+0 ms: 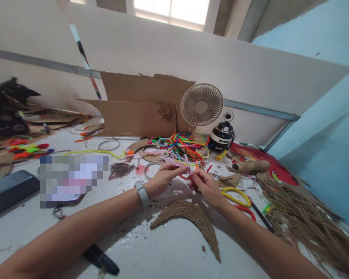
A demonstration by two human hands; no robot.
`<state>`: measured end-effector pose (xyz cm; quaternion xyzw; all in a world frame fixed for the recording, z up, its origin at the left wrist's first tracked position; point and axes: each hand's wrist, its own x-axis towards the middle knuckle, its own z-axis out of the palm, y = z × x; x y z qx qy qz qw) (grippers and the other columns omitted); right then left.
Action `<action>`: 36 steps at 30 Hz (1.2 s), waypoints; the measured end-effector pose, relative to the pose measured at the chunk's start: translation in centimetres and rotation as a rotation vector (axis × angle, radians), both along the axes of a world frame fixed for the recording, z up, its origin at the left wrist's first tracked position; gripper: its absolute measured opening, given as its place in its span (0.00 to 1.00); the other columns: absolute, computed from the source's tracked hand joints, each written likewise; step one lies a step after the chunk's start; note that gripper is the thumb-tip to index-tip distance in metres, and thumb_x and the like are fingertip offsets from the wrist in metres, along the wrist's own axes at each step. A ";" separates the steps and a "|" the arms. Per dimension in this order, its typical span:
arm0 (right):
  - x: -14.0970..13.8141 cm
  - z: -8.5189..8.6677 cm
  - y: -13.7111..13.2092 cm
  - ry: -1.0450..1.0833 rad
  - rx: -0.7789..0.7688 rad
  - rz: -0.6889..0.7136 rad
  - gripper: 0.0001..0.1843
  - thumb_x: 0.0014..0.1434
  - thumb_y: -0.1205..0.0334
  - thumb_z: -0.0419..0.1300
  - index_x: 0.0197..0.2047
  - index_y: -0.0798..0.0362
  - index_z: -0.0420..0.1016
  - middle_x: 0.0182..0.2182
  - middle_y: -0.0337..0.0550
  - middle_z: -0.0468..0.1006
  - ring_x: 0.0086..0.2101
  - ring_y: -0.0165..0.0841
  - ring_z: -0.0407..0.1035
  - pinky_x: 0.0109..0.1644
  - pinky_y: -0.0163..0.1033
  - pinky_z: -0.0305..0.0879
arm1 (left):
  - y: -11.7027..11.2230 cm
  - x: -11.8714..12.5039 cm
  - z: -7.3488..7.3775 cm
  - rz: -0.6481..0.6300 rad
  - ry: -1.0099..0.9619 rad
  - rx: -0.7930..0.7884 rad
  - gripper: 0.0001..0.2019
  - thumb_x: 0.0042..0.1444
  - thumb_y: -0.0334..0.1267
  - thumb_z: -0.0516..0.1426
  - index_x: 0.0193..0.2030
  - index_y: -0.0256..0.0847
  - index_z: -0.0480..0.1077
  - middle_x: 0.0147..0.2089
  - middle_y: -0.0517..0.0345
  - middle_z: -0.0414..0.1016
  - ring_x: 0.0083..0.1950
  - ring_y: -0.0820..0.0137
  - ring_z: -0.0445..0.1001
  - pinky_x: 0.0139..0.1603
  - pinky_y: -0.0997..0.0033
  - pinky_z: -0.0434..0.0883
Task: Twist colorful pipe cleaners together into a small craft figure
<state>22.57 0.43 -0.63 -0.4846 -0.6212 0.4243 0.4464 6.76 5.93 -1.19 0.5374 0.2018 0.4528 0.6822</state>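
Note:
My left hand [165, 176], with a grey watch band [142, 193] on the wrist, pinches pale pink fuzzy strands that look like pipe cleaners [178, 159]. Close beside it, my right hand [206, 186] has its thumb and fingers pressed together at the same pink strands; the exact point of hold is partly hidden by the fingers. Both hands are raised over the white table. Below them lies a brown crescent [182, 209] faced with rows of cord. Just beyond the hands sits a tangled pile of coloured pipe cleaners [189, 141].
Behind the pile stand a fan [201, 105] and a black-and-white jug [220, 140]. Brown fibre strands [305, 221] spread at right, near a yellow loop [238, 197] and a cardboard roll [251, 167]. A dark case [11, 193] lies left; cardboard [139, 118] leans behind.

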 end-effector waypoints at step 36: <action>0.0 1.0 -0.2 0.012 0.112 -0.158 0.14 0.57 0.49 0.54 0.30 0.52 0.64 0.19 0.34 0.66 0.21 0.27 0.60 0.26 0.33 0.57 | 0.4 -0.1 -0.4 -0.100 0.058 0.019 0.11 0.45 0.41 0.63 0.31 0.34 0.73 0.30 0.56 0.75 0.33 0.72 0.70 0.39 0.73 0.65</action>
